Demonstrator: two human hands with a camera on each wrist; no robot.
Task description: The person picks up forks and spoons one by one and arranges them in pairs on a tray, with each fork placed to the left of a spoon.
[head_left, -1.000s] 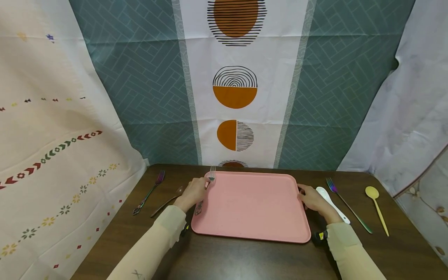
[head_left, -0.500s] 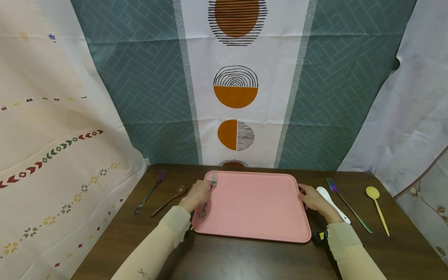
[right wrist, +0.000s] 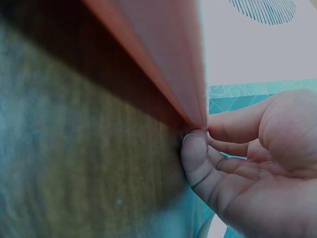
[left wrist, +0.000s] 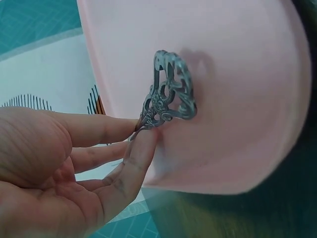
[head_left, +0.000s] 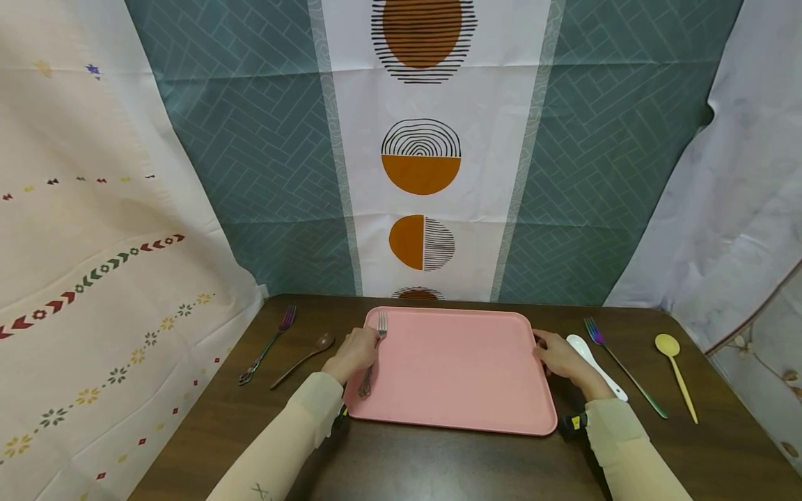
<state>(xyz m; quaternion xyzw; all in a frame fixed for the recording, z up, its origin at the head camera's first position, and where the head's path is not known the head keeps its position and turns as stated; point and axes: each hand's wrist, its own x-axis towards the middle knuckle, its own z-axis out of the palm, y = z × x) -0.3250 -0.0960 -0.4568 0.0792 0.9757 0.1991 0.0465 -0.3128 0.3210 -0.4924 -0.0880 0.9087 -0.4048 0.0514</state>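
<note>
Now pinching fork [head_left: 367, 378] with left hand [head_left: 354, 353], lower at centre-left, seemingly aligned over pink tray [head_left: 457, 369]. At centre-right, gripping tray edge with right hand [head_left: 559, 353].

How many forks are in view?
3: a silver fork in the left hand, over the pink tray; a purple-tined fork left of the tray; a blue-tined fork right of it.

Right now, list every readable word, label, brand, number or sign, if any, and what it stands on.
None: no text can be read in any view.
Left sleeve: a dark, crossed mark, too small to tell whether it is lettering.
Dark device at the right wrist: a yellow patch, too small to read.
Fork and pink tray: no lettering shows.
</note>
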